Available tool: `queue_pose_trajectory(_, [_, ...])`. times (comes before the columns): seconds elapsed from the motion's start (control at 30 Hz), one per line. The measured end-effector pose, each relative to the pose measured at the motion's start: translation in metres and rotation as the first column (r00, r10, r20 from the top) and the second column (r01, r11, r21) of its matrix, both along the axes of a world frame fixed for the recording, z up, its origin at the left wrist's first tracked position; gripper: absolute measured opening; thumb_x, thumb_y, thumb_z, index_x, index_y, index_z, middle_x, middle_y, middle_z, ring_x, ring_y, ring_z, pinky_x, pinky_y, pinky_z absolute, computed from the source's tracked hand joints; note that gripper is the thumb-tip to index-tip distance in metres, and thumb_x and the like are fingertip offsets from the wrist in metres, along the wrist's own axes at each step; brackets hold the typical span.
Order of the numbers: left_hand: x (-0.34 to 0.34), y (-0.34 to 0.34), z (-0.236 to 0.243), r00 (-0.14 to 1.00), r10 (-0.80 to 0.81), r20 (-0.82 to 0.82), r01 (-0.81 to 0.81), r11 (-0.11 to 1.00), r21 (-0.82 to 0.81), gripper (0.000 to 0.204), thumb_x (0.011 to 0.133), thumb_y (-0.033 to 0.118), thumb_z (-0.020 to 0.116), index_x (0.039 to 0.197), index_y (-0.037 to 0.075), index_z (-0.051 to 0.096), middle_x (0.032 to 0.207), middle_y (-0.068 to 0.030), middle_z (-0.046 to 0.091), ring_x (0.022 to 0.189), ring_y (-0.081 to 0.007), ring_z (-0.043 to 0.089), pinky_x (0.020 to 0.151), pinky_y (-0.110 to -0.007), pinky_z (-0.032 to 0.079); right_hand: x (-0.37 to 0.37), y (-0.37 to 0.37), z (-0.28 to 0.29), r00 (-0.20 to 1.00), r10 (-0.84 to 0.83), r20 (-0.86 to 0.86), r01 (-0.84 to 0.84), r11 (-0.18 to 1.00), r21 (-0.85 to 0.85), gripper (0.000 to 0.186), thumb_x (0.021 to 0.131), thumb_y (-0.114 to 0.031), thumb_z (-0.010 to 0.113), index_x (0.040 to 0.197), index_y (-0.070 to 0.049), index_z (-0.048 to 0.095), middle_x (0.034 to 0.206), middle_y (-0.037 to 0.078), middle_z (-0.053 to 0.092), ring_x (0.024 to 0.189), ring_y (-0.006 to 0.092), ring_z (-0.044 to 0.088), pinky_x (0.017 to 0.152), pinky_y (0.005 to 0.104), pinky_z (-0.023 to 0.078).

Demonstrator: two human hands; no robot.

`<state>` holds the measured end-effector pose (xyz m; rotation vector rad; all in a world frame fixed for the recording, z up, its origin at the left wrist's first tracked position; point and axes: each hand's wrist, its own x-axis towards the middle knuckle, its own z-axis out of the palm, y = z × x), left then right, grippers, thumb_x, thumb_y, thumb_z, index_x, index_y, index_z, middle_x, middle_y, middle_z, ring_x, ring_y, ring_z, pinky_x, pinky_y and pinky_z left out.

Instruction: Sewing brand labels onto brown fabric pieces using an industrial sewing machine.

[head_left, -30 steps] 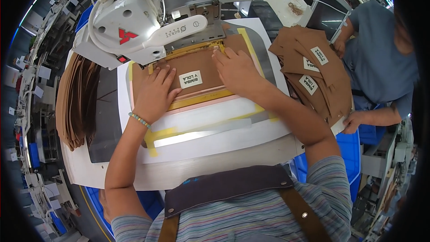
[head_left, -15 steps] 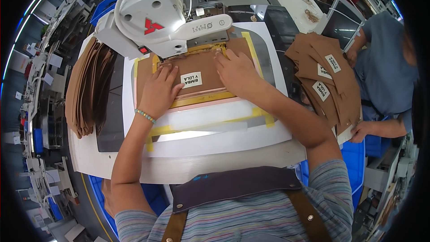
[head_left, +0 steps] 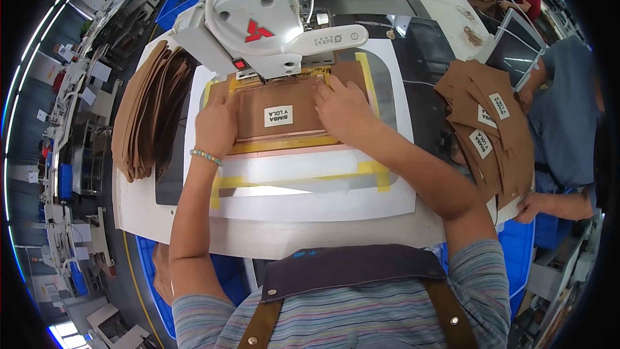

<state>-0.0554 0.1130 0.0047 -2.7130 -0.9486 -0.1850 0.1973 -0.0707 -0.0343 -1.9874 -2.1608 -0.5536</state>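
A green-and-yellow beaded bracelet [head_left: 206, 156] rings the wrist of the left hand [head_left: 217, 121]. Over a striped, short-sleeved grey-blue shirt [head_left: 361, 313] lies a dark apron panel [head_left: 352, 275] with a blue mark [head_left: 307, 254], brown straps [head_left: 261, 324] and round metal studs [head_left: 454, 321].

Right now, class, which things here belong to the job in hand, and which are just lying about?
Job: left hand, right hand, labelled brown panel, yellow frame, white machine; probably brown stack, labelled pile.

Apparently lying about: thread-like tangle, blue bin.

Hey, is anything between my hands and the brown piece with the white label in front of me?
Nothing visible: your left hand is at the left side of the brown piece, your right hand at its right. The white machine stands at the far side, not between.
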Motion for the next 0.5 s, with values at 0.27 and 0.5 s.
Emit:
queue_pose_trajectory(0.27, [-0.021,-0.014,0.013,0.892,-0.353,0.282,0.392,0.915,-0.096,0.037,0.102,0.013,0.062,0.137,0.005,0.068,0.128,-0.0154,0.071,0.118,-0.0371,0.067,0.097,-0.045,0.057,-0.012,0.012,-0.001,0.998,0.056,-0.018,-0.057,0.998,-0.029,0.028,0.101,-0.027,0.065,0.109,-0.004,0.079,0.130,0.009,0.072,0.115,0.0257,0.060,0.074,0.0393,0.052])
queue_pose_trajectory(0.5, [0.023,-0.053,-0.018,0.897,-0.371,0.240,0.431,0.853,-0.294,0.047,0.104,0.018,0.065,0.149,0.006,0.060,0.158,-0.0155,0.055,0.147,-0.0401,0.050,0.119,-0.048,0.043,-0.025,0.014,0.002,0.997,0.067,-0.039,-0.065,0.996,0.053,0.031,0.100,-0.030,0.067,0.111,-0.003,0.079,0.135,0.012,0.070,0.114,0.0252,0.061,0.076,0.0391,0.053])
